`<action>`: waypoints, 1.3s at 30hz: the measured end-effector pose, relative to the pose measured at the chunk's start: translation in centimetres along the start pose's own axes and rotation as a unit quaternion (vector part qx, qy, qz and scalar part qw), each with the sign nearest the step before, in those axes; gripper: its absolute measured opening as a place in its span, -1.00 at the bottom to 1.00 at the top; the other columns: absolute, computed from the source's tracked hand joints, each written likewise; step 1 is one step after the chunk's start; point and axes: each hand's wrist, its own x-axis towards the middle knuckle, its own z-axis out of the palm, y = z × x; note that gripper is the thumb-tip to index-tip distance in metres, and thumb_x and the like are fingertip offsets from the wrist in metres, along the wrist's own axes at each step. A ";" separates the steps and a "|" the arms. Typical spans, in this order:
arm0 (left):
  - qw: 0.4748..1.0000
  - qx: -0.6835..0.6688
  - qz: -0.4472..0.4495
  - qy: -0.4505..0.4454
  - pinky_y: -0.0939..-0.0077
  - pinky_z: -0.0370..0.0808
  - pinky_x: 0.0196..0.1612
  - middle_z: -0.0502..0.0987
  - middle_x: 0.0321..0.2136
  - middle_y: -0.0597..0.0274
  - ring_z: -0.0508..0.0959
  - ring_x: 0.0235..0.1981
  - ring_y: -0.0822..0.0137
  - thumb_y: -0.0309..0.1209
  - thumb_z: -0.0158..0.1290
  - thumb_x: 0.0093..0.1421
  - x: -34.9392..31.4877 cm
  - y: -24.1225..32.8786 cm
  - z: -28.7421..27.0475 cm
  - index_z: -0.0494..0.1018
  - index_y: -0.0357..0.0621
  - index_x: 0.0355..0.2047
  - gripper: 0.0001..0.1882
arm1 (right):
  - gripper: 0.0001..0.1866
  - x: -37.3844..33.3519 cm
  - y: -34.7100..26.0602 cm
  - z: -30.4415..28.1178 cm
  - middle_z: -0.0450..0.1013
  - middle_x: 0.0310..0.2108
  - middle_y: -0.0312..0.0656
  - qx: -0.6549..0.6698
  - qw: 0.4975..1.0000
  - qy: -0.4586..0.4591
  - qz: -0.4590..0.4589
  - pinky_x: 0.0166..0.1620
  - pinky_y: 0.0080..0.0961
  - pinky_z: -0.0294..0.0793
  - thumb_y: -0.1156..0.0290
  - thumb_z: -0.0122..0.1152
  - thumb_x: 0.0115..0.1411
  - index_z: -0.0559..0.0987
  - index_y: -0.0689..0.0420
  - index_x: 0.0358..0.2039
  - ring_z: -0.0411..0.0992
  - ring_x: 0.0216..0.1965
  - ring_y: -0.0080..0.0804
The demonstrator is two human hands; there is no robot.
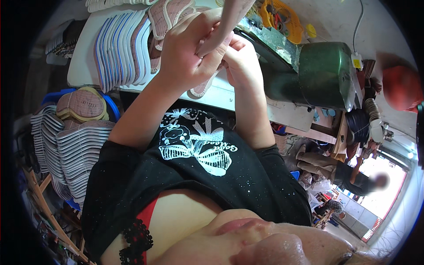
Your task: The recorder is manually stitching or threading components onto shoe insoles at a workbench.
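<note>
Up at the work table, my left hand (187, 55) is closed, its fingers bent and pressed together. Close against it, my right hand (245, 62) has its fingers curled inward. A smooth, pale pinkish band (227, 26) crosses in front of the left fingers; I cannot make out what it is. What the fingertips grip is hidden. Below the hands shows the rounded end of a pinkish insole (203, 89) with a pale edging; whether it is held or lies on the table cannot be seen. More pinkish insoles (170, 20) lie just beyond my left hand.
A row of white, blue-edged insoles (119, 51) stands on the white table (81, 66). Tied insole stacks (84, 150) rise at the left. A green machine (327, 75) is right of my hands, near a yellow basket (289, 24). People (353, 179) are farther right.
</note>
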 end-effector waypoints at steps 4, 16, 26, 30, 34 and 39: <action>0.997 -0.075 -0.018 0.002 0.65 0.41 -0.22 0.54 -0.35 0.22 0.50 -0.32 0.56 -0.48 -0.01 0.23 0.3 1.0 -1.0 0.47 -0.35 -0.24 -0.83 | -0.90 -0.3 0.2 0.3 0.49 -0.55 -0.14 0.031 0.998 -0.050 -0.012 -0.39 -0.59 0.50 0.50 0.13 0.08 0.48 0.29 -0.42 0.47 -0.53 -0.48; 0.986 -0.118 0.111 0.025 0.48 0.44 -0.27 0.41 -0.49 0.22 0.40 -0.55 0.45 -0.58 -0.08 0.21 1.1 0.1 -1.3 0.39 -0.37 -0.28 -0.89 | -0.79 -1.3 -0.7 1.4 0.50 -0.55 -0.18 0.039 0.997 -0.045 -0.048 -0.44 -0.67 0.45 0.36 0.23 0.14 0.52 0.28 -0.42 0.44 -0.56 -0.56; 0.993 -0.058 0.062 0.081 0.61 0.40 -0.39 0.46 -0.48 0.20 0.45 -0.51 0.46 -0.50 -0.07 0.23 1.6 0.7 -0.9 0.34 -0.39 -0.18 -0.80 | -0.90 -3.0 -1.1 2.0 0.46 -0.64 -0.30 -0.134 0.974 0.092 -0.156 -0.55 -0.83 0.33 0.55 0.20 0.07 0.49 0.30 -0.53 0.38 -0.61 -0.75; 0.988 -0.126 -0.054 0.070 0.64 0.39 -0.43 0.46 -0.53 0.24 0.44 -0.54 0.49 -0.50 -0.07 0.23 1.8 1.6 -1.1 0.33 -0.38 -0.15 -0.78 | -0.95 -2.8 -0.5 1.5 0.47 -0.57 -0.27 -0.126 0.978 0.055 -0.154 -0.52 -0.79 0.37 0.58 0.16 0.11 0.49 0.31 -0.43 0.42 -0.57 -0.68; 0.980 -0.172 -0.086 0.041 0.64 0.39 -0.44 0.46 -0.53 0.25 0.44 -0.54 0.50 -0.49 -0.08 0.24 1.6 1.8 -0.5 0.33 -0.37 -0.15 -0.78 | -0.94 -2.6 -0.7 1.6 0.46 -0.60 -0.30 -0.151 0.971 0.069 -0.174 -0.49 -0.79 0.38 0.58 0.17 0.09 0.50 0.31 -0.44 0.40 -0.57 -0.71; 0.982 -0.155 -0.107 0.020 0.62 0.42 -0.43 0.47 -0.52 0.22 0.47 -0.53 0.47 -0.49 -0.09 0.24 1.7 1.2 -0.3 0.33 -0.34 -0.18 -0.81 | -0.95 -3.3 0.0 1.3 0.43 -0.66 -0.33 -0.314 0.881 0.156 -0.316 -0.53 -0.76 0.35 0.60 0.18 0.04 0.51 0.30 -0.53 0.39 -0.62 -0.71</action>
